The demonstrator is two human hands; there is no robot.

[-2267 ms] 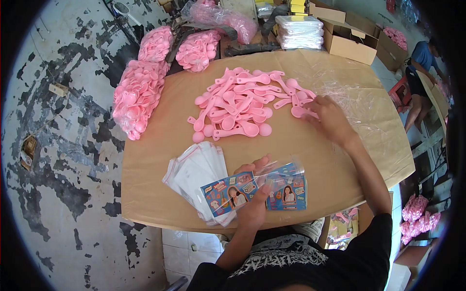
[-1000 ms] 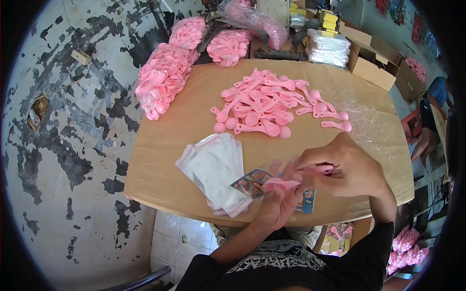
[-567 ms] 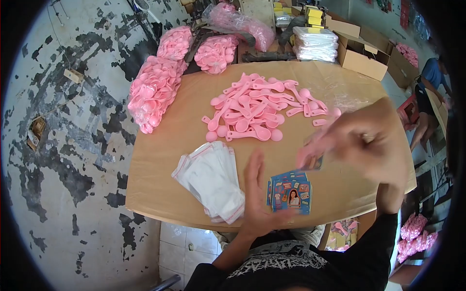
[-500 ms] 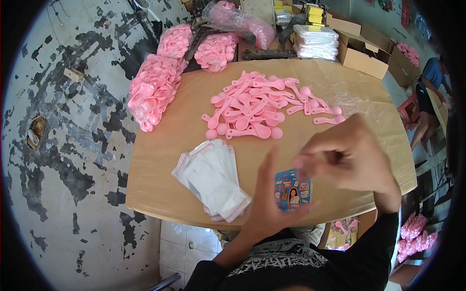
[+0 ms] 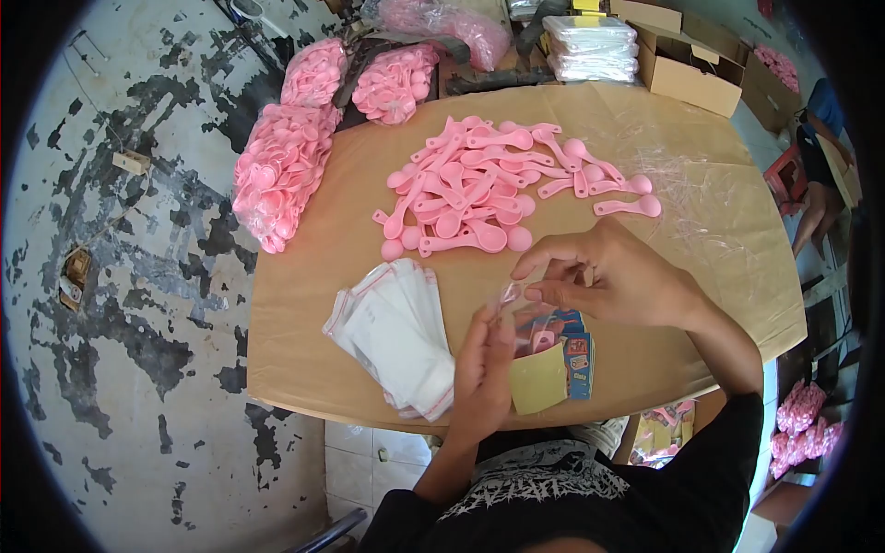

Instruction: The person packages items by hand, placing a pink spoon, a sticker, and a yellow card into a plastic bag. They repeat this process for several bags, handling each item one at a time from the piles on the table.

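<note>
My left hand point(image 5: 486, 369) is closed on the side of a small clear plastic bag point(image 5: 526, 324). A pink spoon part point(image 5: 543, 341) shows through the film, with a plain yellowish card point(image 5: 538, 380) at the bag's lower end. My right hand point(image 5: 613, 279) has thumb and fingers bent together at the bag's upper edge, seemingly pinching the film. Beneath the bag, a stack of blue printed cards point(image 5: 579, 362) lies partly covered. Left of my left hand is a fanned pile of clear and white plastic bags point(image 5: 396, 341). Beyond both hands is a heap of pink spoons point(image 5: 470, 189).
Bulging bags of pink spoons point(image 5: 286, 170) stand at the table's left edge. Stacked clear packets point(image 5: 592, 51) and an open cardboard box point(image 5: 691, 69) sit at the back. Thin plastic scraps point(image 5: 682, 184) lie on the right. Another person's leg point(image 5: 816, 212) shows far right.
My left hand was spread open and now grips the clear bag. My right hand has come lower and left, to the bag's edge. The yellowish card now shows over the blue cards.
</note>
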